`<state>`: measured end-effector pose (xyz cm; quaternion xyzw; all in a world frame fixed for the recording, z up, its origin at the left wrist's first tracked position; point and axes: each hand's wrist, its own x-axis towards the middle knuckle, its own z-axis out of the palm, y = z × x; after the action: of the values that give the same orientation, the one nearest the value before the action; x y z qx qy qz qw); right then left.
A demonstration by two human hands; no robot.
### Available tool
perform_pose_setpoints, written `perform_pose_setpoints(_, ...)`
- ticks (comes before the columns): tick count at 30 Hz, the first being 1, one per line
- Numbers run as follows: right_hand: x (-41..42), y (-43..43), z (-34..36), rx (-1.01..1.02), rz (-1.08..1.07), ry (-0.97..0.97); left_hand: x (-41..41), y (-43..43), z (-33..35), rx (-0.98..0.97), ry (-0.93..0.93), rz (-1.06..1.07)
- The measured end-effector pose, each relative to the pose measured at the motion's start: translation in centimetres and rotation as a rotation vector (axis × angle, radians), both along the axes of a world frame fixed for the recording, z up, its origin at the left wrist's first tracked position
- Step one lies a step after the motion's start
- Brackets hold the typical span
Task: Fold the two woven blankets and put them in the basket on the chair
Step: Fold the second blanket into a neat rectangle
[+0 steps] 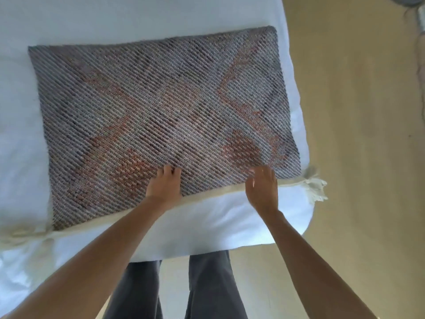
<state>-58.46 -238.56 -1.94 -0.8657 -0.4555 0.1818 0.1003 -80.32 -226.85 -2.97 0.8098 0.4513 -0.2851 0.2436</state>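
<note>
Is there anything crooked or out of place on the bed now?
The woven blanket lies slightly crooked to the near edge of the bed, and its cream tassels at the right corner stick out over the bed's side. No damage shows.

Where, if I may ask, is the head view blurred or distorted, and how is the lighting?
Head view, blur: the right hand is smeared and its fingertips ghosted, while the left hand looks sharper. Head view, distortion: the wide lens bows the near edge of the bed. Head view, light: soft and even, with no glare or hard shadows on the woven blanket.
</note>
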Motion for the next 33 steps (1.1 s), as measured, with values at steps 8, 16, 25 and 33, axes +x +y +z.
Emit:
perform_pose_setpoints(8,13.3,-2.9,-2.4,-0.175,-0.189,0.078,16.0,-3.1,-0.7,0.119,-0.258,-0.106)
perform_pose_setpoints(16,15.7,-5.5,-4.3,-0.368,-0.241,0.232,20.0,-4.7,-1.5,0.133,-0.189,-0.166)
perform_pose_setpoints(25,17.3,-3.1,-3.9,-0.228,-0.38,0.547,22.0,-3.9,-0.7,0.037,-0.284,0.075)
perform_pose_setpoints(33,10.0,-1.6,0.4,-0.045,-0.136,0.376,25.6,-0.7,2.1,-0.077,-0.575,0.428)
